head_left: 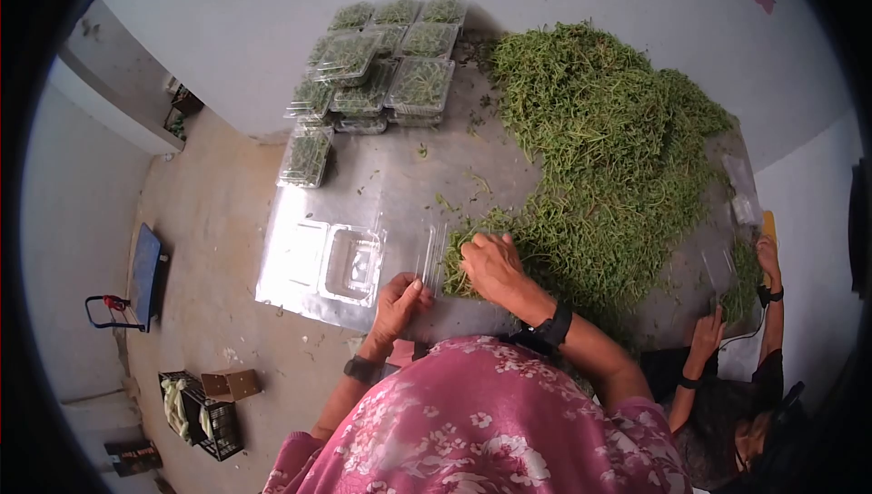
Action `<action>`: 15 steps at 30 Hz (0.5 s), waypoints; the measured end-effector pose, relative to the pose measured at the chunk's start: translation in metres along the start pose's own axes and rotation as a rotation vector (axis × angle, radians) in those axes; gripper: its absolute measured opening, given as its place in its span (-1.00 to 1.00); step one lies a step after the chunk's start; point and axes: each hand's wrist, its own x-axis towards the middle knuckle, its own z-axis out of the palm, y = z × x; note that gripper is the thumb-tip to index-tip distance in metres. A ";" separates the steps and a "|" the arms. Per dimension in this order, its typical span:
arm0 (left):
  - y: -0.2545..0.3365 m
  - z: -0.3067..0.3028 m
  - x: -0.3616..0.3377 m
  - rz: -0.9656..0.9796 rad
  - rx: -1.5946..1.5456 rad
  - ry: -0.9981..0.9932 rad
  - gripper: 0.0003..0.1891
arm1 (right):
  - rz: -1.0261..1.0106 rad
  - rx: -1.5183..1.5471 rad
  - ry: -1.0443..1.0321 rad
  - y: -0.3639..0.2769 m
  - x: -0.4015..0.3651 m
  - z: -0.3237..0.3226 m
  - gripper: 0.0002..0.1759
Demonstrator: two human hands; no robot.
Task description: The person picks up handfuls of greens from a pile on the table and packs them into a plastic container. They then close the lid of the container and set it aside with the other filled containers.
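My left hand (404, 303) pinches the near edge of a clear plastic clamshell container (431, 258), seen nearly edge-on. Curled down onto leafy green sprigs (459, 281) beside it, my right hand (493, 267) has its fingertips partly hidden in the greens. Those sprigs lie at the container's right side; how many are inside I cannot make out. A large heap of the same greens (599, 158) spreads from there to the back right of the metal table. Left of my left hand, an empty open clamshell container (352, 262) lies with its lid folded out.
Stacks of filled clamshell containers (422, 85) stand at the table's back left. At the right end, a co-worker's hands (707, 335) are near more greens. On the floor to the left are a blue trolley (145, 276) and a black crate (213, 426).
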 end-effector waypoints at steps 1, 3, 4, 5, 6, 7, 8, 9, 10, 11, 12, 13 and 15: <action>0.000 0.000 0.000 -0.001 -0.006 0.004 -0.61 | -0.015 0.006 0.060 -0.001 0.001 -0.002 -0.92; -0.002 0.000 0.000 -0.006 -0.017 0.010 -0.60 | -0.041 0.019 0.180 -0.004 0.002 -0.004 -0.96; -0.002 0.001 0.000 0.000 -0.038 0.011 -0.60 | -0.087 0.002 0.169 -0.004 0.002 -0.002 -0.97; -0.001 0.001 -0.001 0.008 -0.057 0.013 -0.60 | -0.133 -0.015 0.160 -0.003 0.002 0.001 -0.98; -0.001 0.001 -0.001 0.016 -0.076 0.015 -0.60 | -0.179 -0.031 0.151 -0.002 0.002 0.006 -0.98; 0.000 0.001 -0.001 0.018 -0.053 0.008 -0.58 | -0.212 -0.036 0.119 0.000 0.000 0.016 -0.97; 0.000 0.001 -0.001 0.020 -0.031 0.002 -0.56 | -0.245 -0.040 0.087 0.003 -0.004 0.029 -0.96; 0.000 0.001 -0.001 0.021 -0.008 -0.005 -0.54 | -0.277 -0.044 0.055 0.001 -0.005 0.031 -0.95; -0.001 0.001 -0.001 0.031 -0.022 0.000 -0.54 | -0.268 -0.027 0.046 0.002 -0.005 0.030 -0.96; -0.001 0.002 -0.001 0.041 -0.035 0.006 -0.54 | -0.261 -0.010 0.035 0.004 -0.006 0.028 -0.97; -0.001 0.002 -0.002 0.049 -0.048 0.011 -0.53 | -0.252 0.009 0.025 0.004 -0.005 0.022 -0.98; -0.002 0.001 -0.002 0.054 -0.045 0.005 -0.51 | -0.236 0.050 0.084 0.003 -0.005 0.017 -0.98; -0.003 0.001 -0.002 0.063 -0.046 -0.001 -0.48 | -0.209 0.133 0.196 0.004 -0.003 0.003 -0.99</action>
